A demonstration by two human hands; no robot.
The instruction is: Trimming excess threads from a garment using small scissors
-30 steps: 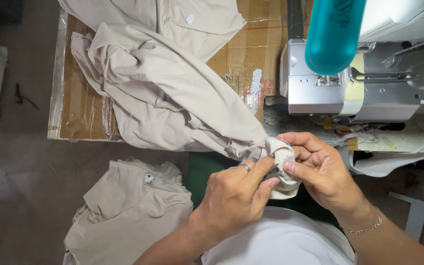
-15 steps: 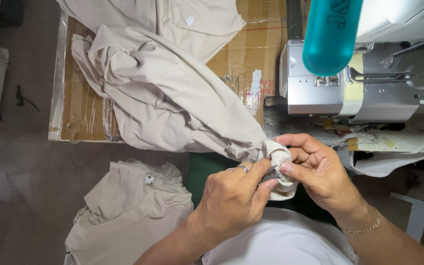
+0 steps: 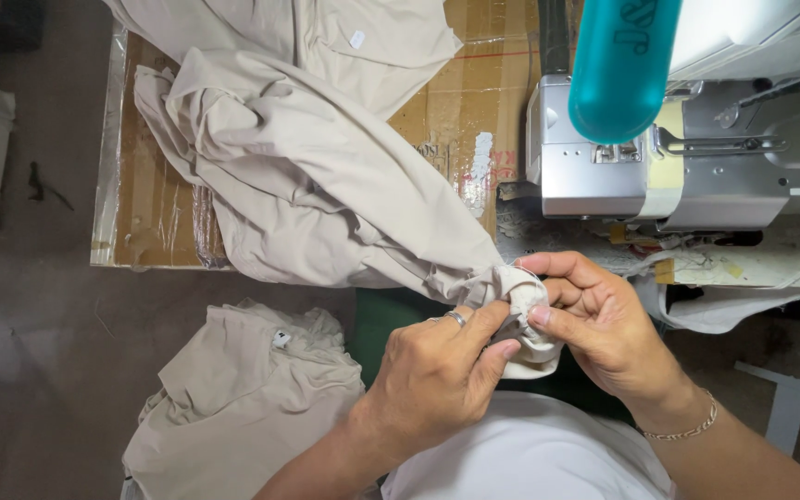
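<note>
Beige cotton garment (image 3: pixel 326 194) draped over cardboard-topped bench (image 3: pixel 150 222), bunched end pinched by both grips: left hand (image 3: pixel 437 380), right hand (image 3: pixel 604 324). Risk: hanging weight drags cloth from fingers onto floor.

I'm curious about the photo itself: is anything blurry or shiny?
Head view: the teal cylinder close to the lens is soft; the taped cardboard shows glare; both hands and the beige garment look sharp, evenly lit.
</note>
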